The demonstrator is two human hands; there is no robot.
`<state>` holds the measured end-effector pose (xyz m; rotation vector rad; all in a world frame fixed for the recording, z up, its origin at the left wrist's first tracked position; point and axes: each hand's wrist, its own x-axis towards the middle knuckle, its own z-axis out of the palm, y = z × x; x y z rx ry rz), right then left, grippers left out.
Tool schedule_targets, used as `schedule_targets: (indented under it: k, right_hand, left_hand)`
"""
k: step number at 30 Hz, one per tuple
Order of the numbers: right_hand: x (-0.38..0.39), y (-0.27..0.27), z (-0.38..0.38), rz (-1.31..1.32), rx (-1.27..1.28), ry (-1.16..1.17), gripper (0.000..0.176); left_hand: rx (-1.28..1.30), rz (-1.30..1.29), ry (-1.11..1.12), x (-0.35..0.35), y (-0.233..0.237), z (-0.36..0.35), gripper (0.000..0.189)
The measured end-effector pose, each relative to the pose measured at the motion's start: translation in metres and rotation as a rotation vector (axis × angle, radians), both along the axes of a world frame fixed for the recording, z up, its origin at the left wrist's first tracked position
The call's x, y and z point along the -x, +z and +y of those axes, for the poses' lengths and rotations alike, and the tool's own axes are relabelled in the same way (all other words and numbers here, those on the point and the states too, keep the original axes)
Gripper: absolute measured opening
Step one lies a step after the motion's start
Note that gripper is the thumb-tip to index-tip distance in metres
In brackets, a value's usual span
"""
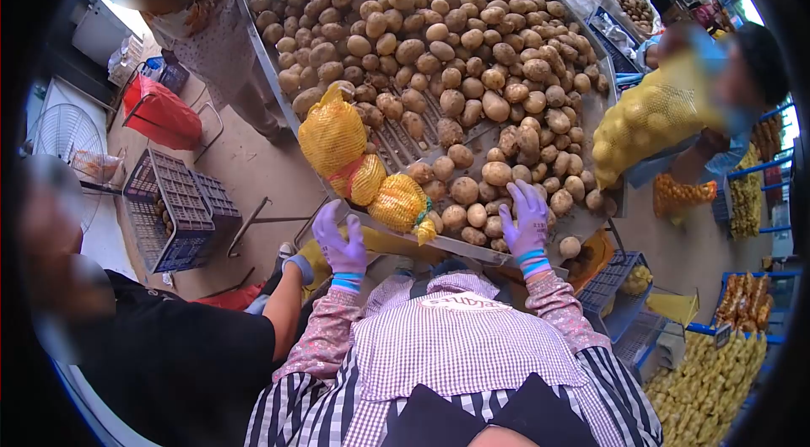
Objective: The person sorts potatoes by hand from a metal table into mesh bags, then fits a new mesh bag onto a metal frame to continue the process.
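A big heap of potatoes covers the slatted metal sorting table in front of me. My left hand, in a purple glove, is raised just off the table's near edge, fingers apart and holding nothing. Close beyond it, filled yellow mesh bags lie on the table's left corner, the smaller one tied with green string. My right hand, gloved the same way, rests at the near edge against loose potatoes. Its fingers are spread, with nothing gripped.
At the right, a person holds a full yellow mesh sack. Another person stands at the upper left, and a black sleeve is close on my left. Plastic crates and a red bag stand on the floor. Packed mesh bags are stacked lower right.
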<state>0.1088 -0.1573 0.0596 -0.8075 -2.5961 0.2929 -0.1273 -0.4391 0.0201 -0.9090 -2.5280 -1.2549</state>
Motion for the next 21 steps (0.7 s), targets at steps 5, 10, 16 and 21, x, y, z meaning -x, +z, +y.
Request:
schedule_targets:
  k: [5, 10, 16, 21]
  right_hand:
    - [-0.014, -0.015, -0.043, -0.056, 0.056, 0.038, 0.055]
    - [-0.023, -0.047, -0.046, -0.16, 0.033, -0.006, 0.052]
    - [-0.025, -0.047, -0.044, -0.162, 0.049, -0.006, 0.05]
    - [-0.029, -0.045, -0.046, -0.161, 0.027, -0.02, 0.047]
  left_hand:
    - [-0.488, -0.725, 0.428, 0.001, -0.083, -0.034, 0.021]
    - [-0.281, -1.155, 0.103, -0.034, -0.184, -0.022, 0.024]
    - [0.362, -0.636, -0.236, -0.067, -0.174, 0.032, 0.076]
    - [0.655, -0.46, -0.289, -0.078, -0.193, 0.067, 0.059]
